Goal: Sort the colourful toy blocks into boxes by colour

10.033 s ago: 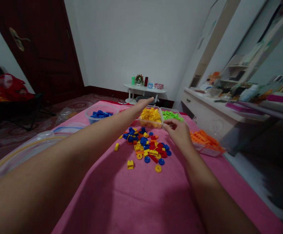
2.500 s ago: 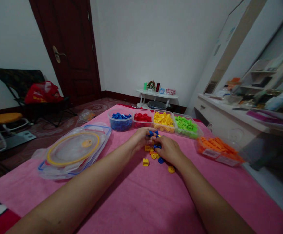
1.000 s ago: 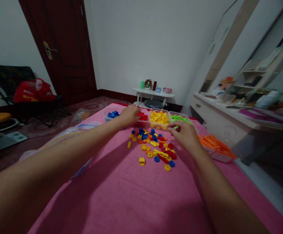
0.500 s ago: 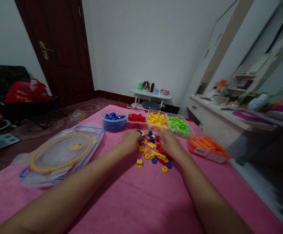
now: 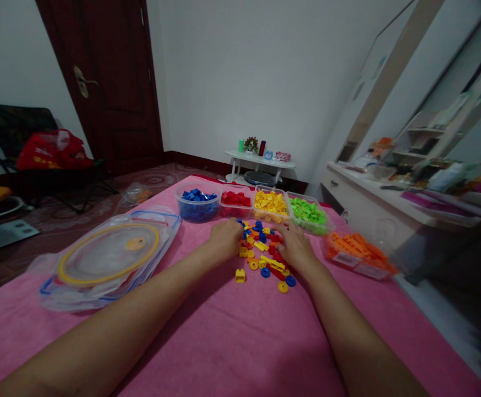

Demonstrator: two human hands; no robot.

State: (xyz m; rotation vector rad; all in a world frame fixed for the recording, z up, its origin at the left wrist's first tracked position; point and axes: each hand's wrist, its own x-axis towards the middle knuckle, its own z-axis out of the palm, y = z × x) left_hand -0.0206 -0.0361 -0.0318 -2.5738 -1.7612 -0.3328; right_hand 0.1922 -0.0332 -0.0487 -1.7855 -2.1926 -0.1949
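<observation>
A loose pile of small plastic building blocks (image 5: 261, 247) in blue, yellow, red and orange lies on the pink cloth (image 5: 219, 336). My left hand (image 5: 226, 238) rests against the pile's left side, its fingertips hidden behind the hand. On the right side, my right hand (image 5: 295, 247) has its fingers apart over the red pieces, with nothing visibly held. Several small wheels, one a blue wheel (image 5: 290, 281) and another a yellow wheel (image 5: 282, 287), lie at the near edge. A yellow block (image 5: 240, 275) sits a little apart, nearer to me.
Behind the pile stand tubs of blue blocks (image 5: 198, 210), red blocks (image 5: 235, 199), yellow blocks (image 5: 270, 204) and green blocks (image 5: 308, 214). A clear box of orange pieces (image 5: 358, 251) is at the right edge. Stacked plastic lids (image 5: 108, 256) lie on the left.
The view has shifted slightly, so everything sits a bit further right. My right hand's fingers look more spread over the pile. My left hand stays at the pile's left side.
</observation>
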